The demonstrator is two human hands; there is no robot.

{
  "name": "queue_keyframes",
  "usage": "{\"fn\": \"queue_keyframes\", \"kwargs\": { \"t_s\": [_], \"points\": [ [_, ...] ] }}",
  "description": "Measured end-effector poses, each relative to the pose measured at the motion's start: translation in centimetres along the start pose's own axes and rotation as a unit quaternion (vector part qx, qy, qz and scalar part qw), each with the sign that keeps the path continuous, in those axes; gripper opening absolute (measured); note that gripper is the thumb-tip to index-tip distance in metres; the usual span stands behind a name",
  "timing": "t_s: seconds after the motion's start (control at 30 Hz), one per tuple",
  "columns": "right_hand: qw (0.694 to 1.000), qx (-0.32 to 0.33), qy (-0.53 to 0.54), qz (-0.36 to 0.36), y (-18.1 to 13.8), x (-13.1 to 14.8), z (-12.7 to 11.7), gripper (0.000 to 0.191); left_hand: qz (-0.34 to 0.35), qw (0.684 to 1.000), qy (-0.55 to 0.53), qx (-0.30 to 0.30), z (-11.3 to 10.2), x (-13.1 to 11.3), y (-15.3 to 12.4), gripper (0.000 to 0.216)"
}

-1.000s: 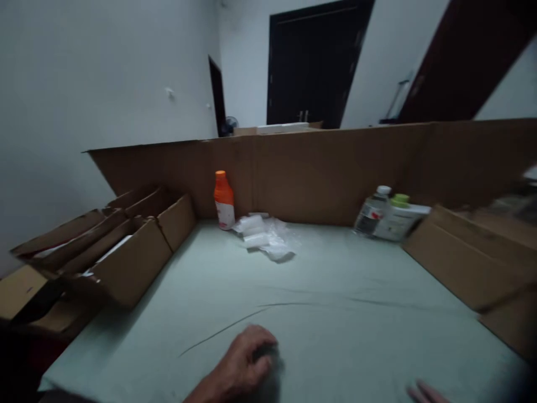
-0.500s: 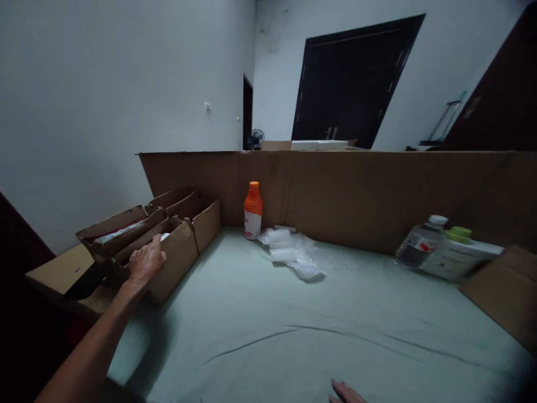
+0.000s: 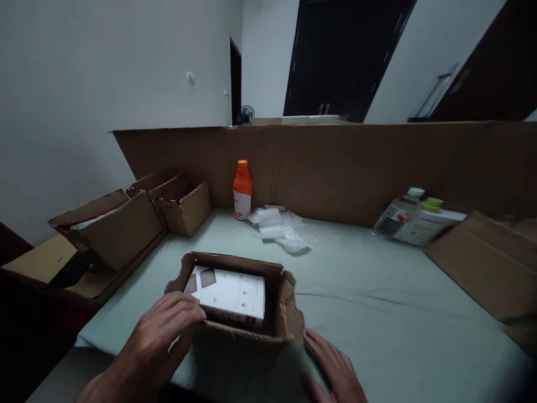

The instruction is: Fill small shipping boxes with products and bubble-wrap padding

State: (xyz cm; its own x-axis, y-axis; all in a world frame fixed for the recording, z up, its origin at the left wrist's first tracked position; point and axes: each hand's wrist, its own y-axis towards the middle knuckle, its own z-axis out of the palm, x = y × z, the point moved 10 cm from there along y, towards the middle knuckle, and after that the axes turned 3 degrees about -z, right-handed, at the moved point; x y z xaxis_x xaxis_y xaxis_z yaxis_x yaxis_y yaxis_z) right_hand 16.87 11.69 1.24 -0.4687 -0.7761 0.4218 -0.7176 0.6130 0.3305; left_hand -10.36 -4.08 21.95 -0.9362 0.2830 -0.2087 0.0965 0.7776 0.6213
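In front of me stands an open-topped cardboard box point(image 3: 289, 305) with ragged edges. Inside it lies a white box point(image 3: 235, 294) with printed marks and dark squares on its top. My left hand point(image 3: 163, 330) has its fingers curled over the near-left rim of the cardboard box, gripping it; the thumb is mostly hidden. At the right end of that box, my right hand point(image 3: 333, 364) is open, its fingertips against or right beside the lower corner. The near wall of the cardboard box is in deep shadow.
Other open cardboard boxes point(image 3: 134, 229) stand at left. An orange bottle point(image 3: 242, 187) and bubble wrap point(image 3: 281, 226) are at the back. A clear bottle point(image 3: 396, 215), a white container with a green cap point(image 3: 430, 221) and a cardboard flap point(image 3: 482, 268) lie right. A cardboard wall point(image 3: 335, 168) borders the back.
My left hand has pulled the cardboard box out of the group at left to the table's front. My right hand has come up to its right end. The view has tilted downward.
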Motion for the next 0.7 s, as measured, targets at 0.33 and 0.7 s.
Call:
{"fn": "queue_keyframes", "kwargs": {
  "t_s": [0.33, 0.7],
  "points": [
    [0.975, 0.027, 0.215, 0.054, 1.0, 5.3, -0.9, 0.079, -0.452, 0.87, -0.185, -0.07, 6.2, 12.3, -11.6, 0.076],
    [0.953, 0.012, 0.29, 0.09, 7.7, 3.4, -1.7, 0.062, -0.43, 0.851, -0.301, 0.022, 17.8, 12.8, -6.1, 0.068]
  ]
}}
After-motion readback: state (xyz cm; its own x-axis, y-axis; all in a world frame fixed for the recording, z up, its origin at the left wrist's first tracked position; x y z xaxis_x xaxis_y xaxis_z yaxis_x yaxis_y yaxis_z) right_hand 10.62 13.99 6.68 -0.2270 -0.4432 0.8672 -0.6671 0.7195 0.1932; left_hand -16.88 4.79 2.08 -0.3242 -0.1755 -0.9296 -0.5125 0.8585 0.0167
